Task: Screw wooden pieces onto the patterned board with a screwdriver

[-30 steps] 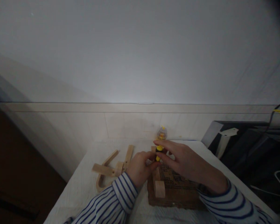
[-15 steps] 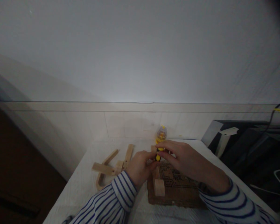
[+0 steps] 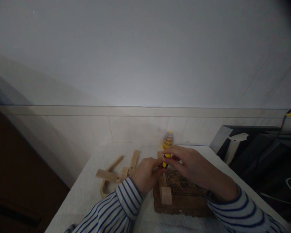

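From the head camera, two hands meet over a table (image 3: 83, 194) with a white top. The right hand (image 3: 190, 163) pinches a small yellow and black tool (image 3: 166, 156) with its thumb and fingers. The left hand (image 3: 144, 174) has its thumb and pointing finger closed around the low part of the same tool. The tool is in the middle, between the two hands, just above a pale wood piece (image 3: 166, 195). The fingers hide its bottom end, so I cannot tell just what it touches there.

The pale wood piece lies along the left side of a brown board (image 3: 181, 207). The board has dark lines cut into its top, and the right arm covers some of it. Both arms wear a shirt with blue and white stripes.

To the left of the left hand, more wood parts (image 3: 108, 175) lie in a loose pile on the table. One is long and flat with a hole near its end, and one below it is bent.

Behind the hands, near the back edge, stands a see-through case (image 3: 168, 139) with yellow in it. A gray wall (image 3: 145, 58) is at the back. On the right, dark flat things (image 3: 252, 155) lean beside the table.
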`<state>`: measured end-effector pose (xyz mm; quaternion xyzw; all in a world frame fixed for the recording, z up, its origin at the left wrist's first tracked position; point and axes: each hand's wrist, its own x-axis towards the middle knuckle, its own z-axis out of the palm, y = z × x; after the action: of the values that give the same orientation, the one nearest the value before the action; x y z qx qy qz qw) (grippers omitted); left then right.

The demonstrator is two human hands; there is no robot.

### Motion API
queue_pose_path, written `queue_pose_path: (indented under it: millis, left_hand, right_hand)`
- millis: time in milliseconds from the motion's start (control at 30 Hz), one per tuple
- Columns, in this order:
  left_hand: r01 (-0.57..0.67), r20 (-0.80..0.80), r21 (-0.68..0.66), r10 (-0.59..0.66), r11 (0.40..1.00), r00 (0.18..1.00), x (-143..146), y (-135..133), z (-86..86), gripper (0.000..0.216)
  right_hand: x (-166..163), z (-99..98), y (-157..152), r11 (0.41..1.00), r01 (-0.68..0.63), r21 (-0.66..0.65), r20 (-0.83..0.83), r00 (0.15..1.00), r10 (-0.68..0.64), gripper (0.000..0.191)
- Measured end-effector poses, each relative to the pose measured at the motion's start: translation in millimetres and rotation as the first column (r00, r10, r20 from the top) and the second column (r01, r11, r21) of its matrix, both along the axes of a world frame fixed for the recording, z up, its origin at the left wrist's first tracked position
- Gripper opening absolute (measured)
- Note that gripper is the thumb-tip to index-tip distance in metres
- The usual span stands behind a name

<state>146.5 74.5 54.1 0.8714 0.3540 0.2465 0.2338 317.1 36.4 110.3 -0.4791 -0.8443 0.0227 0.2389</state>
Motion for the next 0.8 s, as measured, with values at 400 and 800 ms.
queue_pose_path:
  millis: [400,800]
  left_hand:
    - [-0.125,0.072,-0.027,0.127,0.992,0.989,4.0,3.6,-8.8,0.019]
    - [-0.082,0.05,-0.006,0.083,0.997,0.995,2.1,2.2,-3.1,0.018]
  right_hand:
    - [-5.7,-1.7,-0.4,1.0,-0.001,0.015,-0.02,1.0,0.001,0.022]
    - [-5.1,-5.4,-0.9,0.998,-0.056,0.038,-0.049,0.997,0.058,0.027]
